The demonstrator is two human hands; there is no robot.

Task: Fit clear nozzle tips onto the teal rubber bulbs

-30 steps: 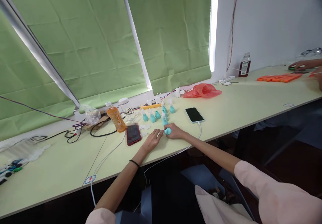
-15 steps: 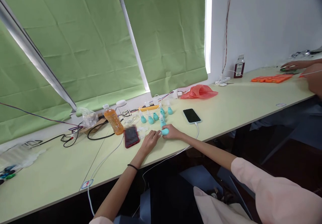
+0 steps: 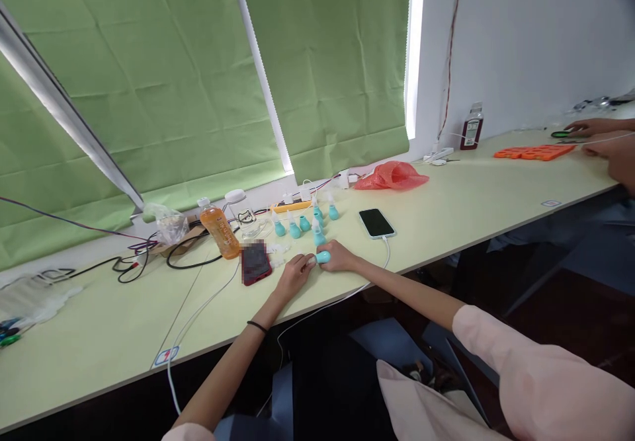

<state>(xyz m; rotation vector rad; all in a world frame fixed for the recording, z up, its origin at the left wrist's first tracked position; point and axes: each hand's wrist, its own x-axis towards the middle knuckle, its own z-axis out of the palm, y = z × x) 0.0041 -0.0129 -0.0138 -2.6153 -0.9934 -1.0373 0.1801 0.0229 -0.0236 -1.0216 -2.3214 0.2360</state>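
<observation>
Turquoise and small, the bulb (image 3: 323,256) sits between both hands near the table edge: the right hand (image 3: 339,256) clasps it, the left hand (image 3: 294,274) pinches its pale tip. Lettering on the orange bottle (image 3: 219,231) and dark red bottle (image 3: 471,130) is too small to read.

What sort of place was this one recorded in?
Probably a shared workroom or office: a long worktop beside green blinds, small teal bulbs on it, and another person's hand at the far right end.
</observation>
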